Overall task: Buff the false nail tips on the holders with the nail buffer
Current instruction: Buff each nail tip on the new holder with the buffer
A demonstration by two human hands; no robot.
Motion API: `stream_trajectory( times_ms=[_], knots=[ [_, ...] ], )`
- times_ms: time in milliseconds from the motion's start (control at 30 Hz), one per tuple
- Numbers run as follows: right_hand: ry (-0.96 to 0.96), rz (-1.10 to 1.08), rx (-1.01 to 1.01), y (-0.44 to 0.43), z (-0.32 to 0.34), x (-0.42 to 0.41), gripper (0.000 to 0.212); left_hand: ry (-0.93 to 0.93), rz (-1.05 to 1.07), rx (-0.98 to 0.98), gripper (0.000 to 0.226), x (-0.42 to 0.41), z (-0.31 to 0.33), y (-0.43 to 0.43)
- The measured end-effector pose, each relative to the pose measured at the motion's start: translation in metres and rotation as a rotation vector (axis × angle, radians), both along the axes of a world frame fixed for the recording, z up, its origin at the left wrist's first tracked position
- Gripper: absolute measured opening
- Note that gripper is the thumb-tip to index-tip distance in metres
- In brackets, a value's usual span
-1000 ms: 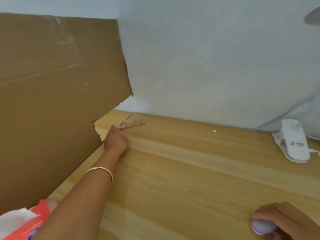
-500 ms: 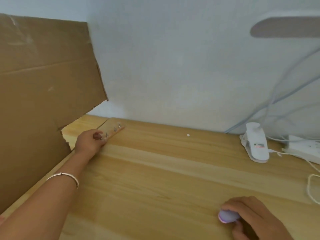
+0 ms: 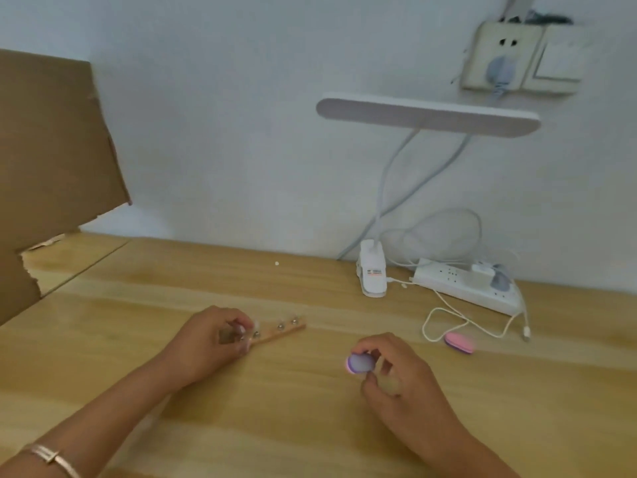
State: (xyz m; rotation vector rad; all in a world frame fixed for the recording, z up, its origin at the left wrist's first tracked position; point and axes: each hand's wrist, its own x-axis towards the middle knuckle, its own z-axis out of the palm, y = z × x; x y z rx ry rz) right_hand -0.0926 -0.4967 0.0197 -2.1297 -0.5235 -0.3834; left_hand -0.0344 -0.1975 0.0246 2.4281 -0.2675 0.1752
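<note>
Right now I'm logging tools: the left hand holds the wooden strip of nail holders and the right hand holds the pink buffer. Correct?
Not quite. In the head view the right hand holds the purple buffer; the pink buffer lies on the table beside the white cable. The left hand does hold the wooden strip.

Pale honey-yellow tabletop with lighter and darker grain bands running across, and plain brown cardboard against a bluish-white wall. The nail buffer in the right hand shows lilac with a pink edge, while a second buffer lies pink with a darker purple side, and the holder strip is light brown wood with silvery studs. White clip lamp with a small red-and-dark label, white power strip, white cable, cream wall socket with a grey plug, and a rose-gold bangle on the left wrist.
</note>
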Motion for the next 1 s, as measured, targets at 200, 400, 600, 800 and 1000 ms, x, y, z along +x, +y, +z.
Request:
stream_trajectory(
  times_ms=[200,400,600,800,1000],
  knots=[
    [-0.107,-0.151,0.049,-0.03,0.003,-0.038,0.037,0.013,-0.277,0.002,0.052,-0.053,-0.014,-0.072],
    [-0.089,-0.273,-0.016,-0.03,-0.017,-0.059,0.033,0.006,-0.238,-0.139,0.043,-0.081,-0.026,-0.108],
    [-0.109,-0.316,0.052,-0.035,-0.02,-0.063,0.027,0.095,-0.166,-0.309,0.036,-0.082,-0.025,-0.118],
    [-0.099,-0.3,0.017,-0.04,-0.026,-0.062,0.035,0.082,-0.154,-0.341,0.014,-0.081,-0.027,-0.116],
    [-0.128,-0.277,-0.06,-0.038,-0.026,-0.063,0.033,-0.113,-0.174,-0.142,0.009,-0.09,-0.022,-0.12]
  ],
)
